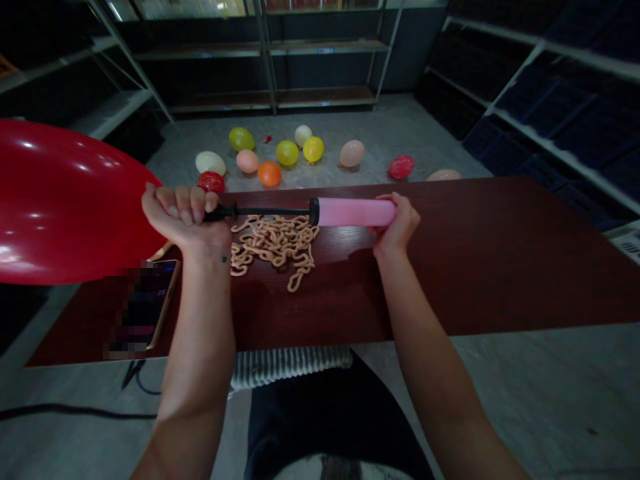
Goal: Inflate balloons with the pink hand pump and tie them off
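A large red balloon (60,200) is hanging beyond the dark wooden surface (450,267) while the left hand (183,213) is clenching it around the black nozzle (225,213) of a pink hand pump (355,212), seemingly for a tight seal; the right hand (397,223) is grasping the pump's far end, above a pile of tan loops (275,250).

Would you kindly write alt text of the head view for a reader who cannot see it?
A person's left hand holds a large red balloon to the black nozzle of a pink cylindrical hand pump, gripped by the right hand, above a dark red wooden table. Small coloured balloons lie on the floor beyond.
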The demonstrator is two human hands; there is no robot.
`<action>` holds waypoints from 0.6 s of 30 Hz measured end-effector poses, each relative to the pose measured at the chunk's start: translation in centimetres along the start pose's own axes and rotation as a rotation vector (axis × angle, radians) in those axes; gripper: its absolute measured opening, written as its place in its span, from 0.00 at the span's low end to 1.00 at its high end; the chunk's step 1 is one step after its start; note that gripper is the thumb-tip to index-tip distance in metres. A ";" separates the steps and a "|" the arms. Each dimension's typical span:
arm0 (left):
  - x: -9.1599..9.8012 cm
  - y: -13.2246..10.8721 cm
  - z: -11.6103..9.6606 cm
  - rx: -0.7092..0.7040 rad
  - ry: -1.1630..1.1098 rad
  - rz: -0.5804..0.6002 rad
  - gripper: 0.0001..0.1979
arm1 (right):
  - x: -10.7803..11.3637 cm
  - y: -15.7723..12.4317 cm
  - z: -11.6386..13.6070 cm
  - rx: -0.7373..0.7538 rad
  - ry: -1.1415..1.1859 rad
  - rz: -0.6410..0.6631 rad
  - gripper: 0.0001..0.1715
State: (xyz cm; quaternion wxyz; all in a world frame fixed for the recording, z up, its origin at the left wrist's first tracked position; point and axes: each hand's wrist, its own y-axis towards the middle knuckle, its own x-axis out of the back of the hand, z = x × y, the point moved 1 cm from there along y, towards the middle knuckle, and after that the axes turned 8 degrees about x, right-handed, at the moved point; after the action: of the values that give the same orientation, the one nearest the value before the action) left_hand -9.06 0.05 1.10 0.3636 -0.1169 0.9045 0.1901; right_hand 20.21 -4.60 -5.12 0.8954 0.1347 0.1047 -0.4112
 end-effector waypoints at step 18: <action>-1.5 -2.3 1.7 -0.027 0.130 -0.080 0.24 | -3.6 -5.9 -0.3 -0.141 0.087 0.525 0.28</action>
State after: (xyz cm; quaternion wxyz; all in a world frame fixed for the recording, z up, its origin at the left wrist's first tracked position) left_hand -6.12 -1.17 0.41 0.3098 -0.1701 0.9181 0.1795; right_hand 13.38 -5.68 -5.25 0.9732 0.1121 0.1330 -0.1503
